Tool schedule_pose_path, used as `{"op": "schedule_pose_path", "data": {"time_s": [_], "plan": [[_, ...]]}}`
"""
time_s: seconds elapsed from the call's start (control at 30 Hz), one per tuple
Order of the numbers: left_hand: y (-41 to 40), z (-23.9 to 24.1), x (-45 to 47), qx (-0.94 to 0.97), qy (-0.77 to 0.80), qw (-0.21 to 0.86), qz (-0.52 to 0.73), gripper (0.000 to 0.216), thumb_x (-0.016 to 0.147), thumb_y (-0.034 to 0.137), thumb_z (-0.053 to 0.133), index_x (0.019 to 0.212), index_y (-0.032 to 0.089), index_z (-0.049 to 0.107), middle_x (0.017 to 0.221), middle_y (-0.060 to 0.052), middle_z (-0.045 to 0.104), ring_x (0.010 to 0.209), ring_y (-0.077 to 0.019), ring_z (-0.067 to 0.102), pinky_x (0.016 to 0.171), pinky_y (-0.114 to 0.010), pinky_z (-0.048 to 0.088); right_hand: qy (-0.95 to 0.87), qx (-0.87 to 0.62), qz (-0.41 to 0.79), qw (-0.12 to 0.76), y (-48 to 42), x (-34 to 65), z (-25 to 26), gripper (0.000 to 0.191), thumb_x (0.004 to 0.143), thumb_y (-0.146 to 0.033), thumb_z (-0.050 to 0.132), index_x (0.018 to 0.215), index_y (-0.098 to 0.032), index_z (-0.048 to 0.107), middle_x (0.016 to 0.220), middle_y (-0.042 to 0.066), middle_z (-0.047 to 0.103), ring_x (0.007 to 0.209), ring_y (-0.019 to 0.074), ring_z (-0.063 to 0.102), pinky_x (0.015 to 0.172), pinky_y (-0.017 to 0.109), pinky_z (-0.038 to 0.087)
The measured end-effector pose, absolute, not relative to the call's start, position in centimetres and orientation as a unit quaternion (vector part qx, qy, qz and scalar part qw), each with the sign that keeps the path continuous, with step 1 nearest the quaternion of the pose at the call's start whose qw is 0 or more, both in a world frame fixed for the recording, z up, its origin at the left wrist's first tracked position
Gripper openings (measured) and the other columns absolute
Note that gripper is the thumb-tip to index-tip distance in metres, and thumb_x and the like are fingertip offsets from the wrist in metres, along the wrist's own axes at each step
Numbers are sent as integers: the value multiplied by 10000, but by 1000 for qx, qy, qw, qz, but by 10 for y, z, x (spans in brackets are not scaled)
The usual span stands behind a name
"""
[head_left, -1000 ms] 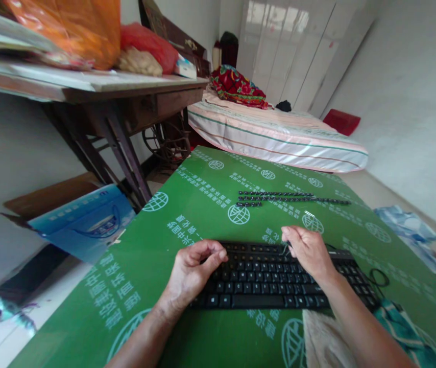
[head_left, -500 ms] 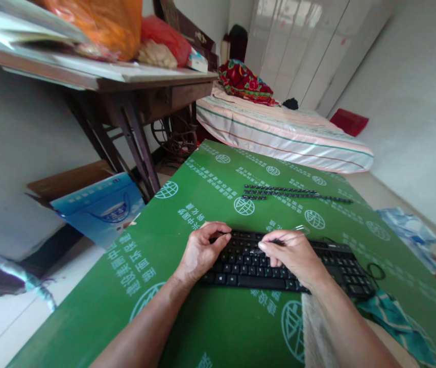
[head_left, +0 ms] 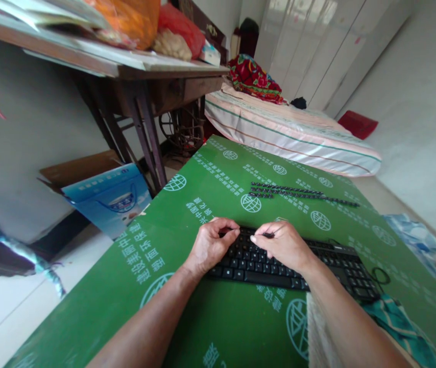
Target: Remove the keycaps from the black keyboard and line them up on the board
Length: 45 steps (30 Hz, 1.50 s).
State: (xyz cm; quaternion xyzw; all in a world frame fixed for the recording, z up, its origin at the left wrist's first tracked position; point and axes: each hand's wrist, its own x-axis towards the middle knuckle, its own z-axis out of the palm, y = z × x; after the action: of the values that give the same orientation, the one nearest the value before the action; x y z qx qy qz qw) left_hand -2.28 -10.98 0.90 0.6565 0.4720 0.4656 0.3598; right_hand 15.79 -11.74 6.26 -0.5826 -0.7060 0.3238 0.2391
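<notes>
A black keyboard [head_left: 267, 268] lies on the green table, with some keys in its upper left part looking bare of their caps. My left hand [head_left: 215, 243] rests at its upper left corner, thumb and forefinger pinched together; whatever may be between them is too small to make out. Over the upper middle keys, my right hand [head_left: 282, 244] pinches a small wire keycap puller [head_left: 268, 235] with a dark middle, mostly hidden by the fingers. The fingertips of both hands are close together. Farther back, small black keycaps [head_left: 287, 190] lie in several rows.
The green table [head_left: 187, 317] is printed with globe marks. A checked teal cloth [head_left: 402, 327] and a keyboard cable [head_left: 381, 275] lie at the right. A striped bed [head_left: 294, 138] stands beyond, a laden desk [head_left: 172, 92] at left, and a blue bag [head_left: 106, 199] below it.
My right hand has moved left with the keycap puller, closer to my left hand, which stays pinched at the keyboard's upper left. The view has shifted slightly.
</notes>
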Motion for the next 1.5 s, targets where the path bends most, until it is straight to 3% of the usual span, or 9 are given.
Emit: {"op": "schedule_pose_path", "data": {"time_s": [0.37,0.53,0.77,0.97,1.17,1.5], "plan": [[-110,10,-23,668,471,350,458,120,757,244,577,770,161,664,793,-34,684,779,-170,624,748,-282,474,-764,-571,223,203,-116,147,56,189,715,-251,519,572,-196,629,543,-11,617,508,122,534,503,207,362],[-110,11,-23,675,472,344,451,118,758,244,575,768,165,661,782,-31,684,766,-169,627,740,-279,478,-753,-584,214,213,-120,147,50,193,720,-287,535,565,-198,608,513,-21,581,482,114,510,482,206,351],[-115,16,-19,732,438,294,432,118,752,202,577,822,163,664,873,-64,661,877,-188,600,818,-323,484,-698,-623,236,263,-122,145,30,151,700,-332,567,600,-220,549,490,-37,543,434,113,481,412,198,313],[-122,19,-12,827,364,228,362,204,760,115,518,909,163,649,929,-80,656,1002,-220,540,925,-394,435,-671,-638,224,304,-125,143,24,75,680,-266,527,623,-229,495,553,-26,546,514,143,512,492,226,384],[-127,22,3,839,414,191,295,224,711,87,537,897,106,661,1040,-136,635,1074,-261,496,990,-398,390,-658,-632,204,354,-131,143,18,86,662,-213,499,626,-232,424,542,-36,494,524,141,492,545,237,395],[-125,14,11,829,469,171,250,170,754,122,542,836,166,684,1099,-73,607,1100,-253,473,947,-387,409,-640,-595,198,443,-135,142,1,133,674,-148,479,616,-216,381,528,-69,366,474,93,387,474,199,329]]}}
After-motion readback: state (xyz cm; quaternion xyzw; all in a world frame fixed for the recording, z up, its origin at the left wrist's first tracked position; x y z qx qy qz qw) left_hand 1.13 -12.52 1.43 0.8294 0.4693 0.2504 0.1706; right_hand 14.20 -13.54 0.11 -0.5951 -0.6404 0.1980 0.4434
